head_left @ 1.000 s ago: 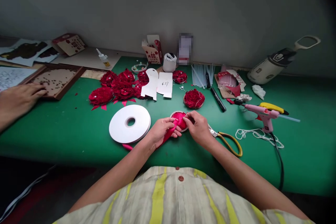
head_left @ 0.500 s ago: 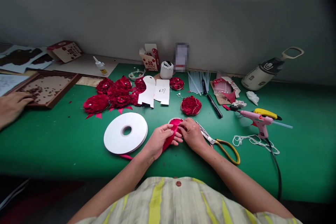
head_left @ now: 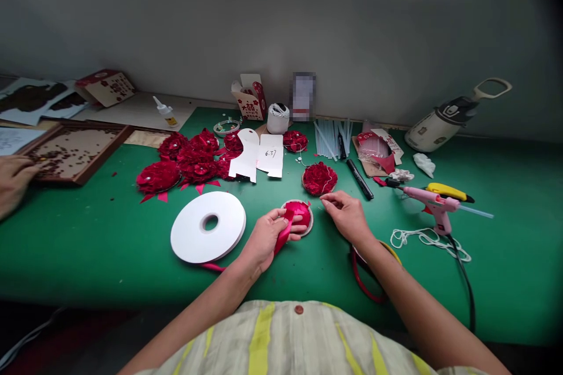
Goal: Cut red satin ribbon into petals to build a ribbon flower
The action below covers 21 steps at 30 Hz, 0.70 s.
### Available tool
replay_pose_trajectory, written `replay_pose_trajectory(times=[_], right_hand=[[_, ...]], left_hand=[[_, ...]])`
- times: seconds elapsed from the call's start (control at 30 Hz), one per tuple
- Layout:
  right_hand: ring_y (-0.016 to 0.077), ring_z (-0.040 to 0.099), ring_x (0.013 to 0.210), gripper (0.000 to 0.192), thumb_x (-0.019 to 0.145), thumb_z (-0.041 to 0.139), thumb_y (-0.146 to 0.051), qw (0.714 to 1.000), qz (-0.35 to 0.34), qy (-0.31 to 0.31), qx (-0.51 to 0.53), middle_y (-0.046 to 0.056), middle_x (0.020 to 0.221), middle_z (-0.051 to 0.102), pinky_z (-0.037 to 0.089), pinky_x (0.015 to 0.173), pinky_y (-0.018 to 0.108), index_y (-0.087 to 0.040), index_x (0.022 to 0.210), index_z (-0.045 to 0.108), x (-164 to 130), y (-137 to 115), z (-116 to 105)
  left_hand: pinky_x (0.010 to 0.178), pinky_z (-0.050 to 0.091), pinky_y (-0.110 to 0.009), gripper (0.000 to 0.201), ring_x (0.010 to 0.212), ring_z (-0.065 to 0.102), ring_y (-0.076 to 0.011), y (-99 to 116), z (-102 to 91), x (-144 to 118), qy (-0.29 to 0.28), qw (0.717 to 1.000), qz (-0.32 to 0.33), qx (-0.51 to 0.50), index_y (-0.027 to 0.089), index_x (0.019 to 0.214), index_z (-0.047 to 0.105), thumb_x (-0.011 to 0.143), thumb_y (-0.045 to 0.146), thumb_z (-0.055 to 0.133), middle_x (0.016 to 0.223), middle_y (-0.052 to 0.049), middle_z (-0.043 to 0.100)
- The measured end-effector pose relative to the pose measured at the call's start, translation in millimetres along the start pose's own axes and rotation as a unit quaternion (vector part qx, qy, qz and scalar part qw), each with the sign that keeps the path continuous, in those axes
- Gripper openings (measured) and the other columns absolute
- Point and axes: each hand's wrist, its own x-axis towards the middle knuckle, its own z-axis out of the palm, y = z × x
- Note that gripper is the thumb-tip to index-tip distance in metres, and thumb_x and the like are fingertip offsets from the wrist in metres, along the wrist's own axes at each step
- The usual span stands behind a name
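My left hand (head_left: 265, 235) pinches a pink-red ribbon (head_left: 284, 233) against a small round disc (head_left: 301, 213) partly covered in folded ribbon, on the green table (head_left: 109, 234). The ribbon trails back under my hand to a large white spool (head_left: 208, 226) lying flat at the left. My right hand (head_left: 347, 215) hovers just right of the disc, fingertips pinched together near it; whether a thread runs from them I cannot tell. A finished dark red ribbon flower (head_left: 319, 178) lies just beyond my right hand.
Several red flowers (head_left: 185, 158) are piled at the back left beside white card cutouts (head_left: 259, 155). A pink glue gun (head_left: 433, 203) with its cord, white string (head_left: 422, 237), a black marker (head_left: 359, 178) and glue sticks (head_left: 334, 130) lie to the right. Another person's hand (head_left: 13, 179) rests by a wooden tray (head_left: 74, 149).
My right hand has drawn away from the disc to the right and now covers the scissors. My left hand still holds the ribbon on the disc. The other person's hand slid left.
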Motion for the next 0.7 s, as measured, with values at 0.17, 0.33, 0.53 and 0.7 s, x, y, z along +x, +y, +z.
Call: replay_pose_trajectory(times=[0.17,0.33,0.53,0.7], right_hand=[[0.0202,0.06,0.079,0.039,0.083,0.051,-0.037,0.991,0.091,0.026,-0.092,0.011,0.092,0.063,0.046,0.076,0.033,-0.011,0.111,0.057,35,13,-15],[0.0215,0.057,0.095,0.032,0.087,0.053,-0.037,0.974,0.16,-0.025,-0.159,0.01,0.106,0.059,0.045,0.083,0.04,-0.012,0.107,0.057,80,20,-11],[0.0198,0.057,0.096,0.029,0.088,0.052,-0.03,0.965,0.199,-0.095,-0.141,0.008,0.113,0.055,0.048,0.081,0.04,-0.014,0.113,0.053,103,25,-9],[0.0197,0.057,0.095,0.029,0.088,0.052,-0.029,0.964,0.233,-0.119,-0.043,0.007,0.113,0.055,0.049,0.08,0.039,-0.015,0.113,0.053,99,28,-13]], left_hand=[[0.058,0.054,-0.028,0.017,0.078,0.068,-0.0232,-1,0.6,1,0.009,1.0,0.001,-0.003,0.012,0.091,0.051,0.075,0.009,0.057,0.101,-0.018,0.065],[0.058,0.054,-0.028,0.016,0.079,0.068,-0.0247,0,1.2,1,0.009,1.0,0.002,0.015,0.01,0.092,0.052,0.076,0.008,0.054,0.104,-0.02,0.064],[0.058,0.053,-0.026,0.015,0.082,0.067,-0.0244,0,0.2,-2,-0.007,1.0,0.009,0.009,0.009,0.092,0.052,0.078,0.009,0.052,0.106,-0.02,0.063],[0.06,0.053,-0.027,0.017,0.084,0.067,-0.0244,-3,-2.0,-1,-0.013,1.0,0.014,0.017,0.009,0.095,0.053,0.078,0.011,0.053,0.107,-0.02,0.062]])
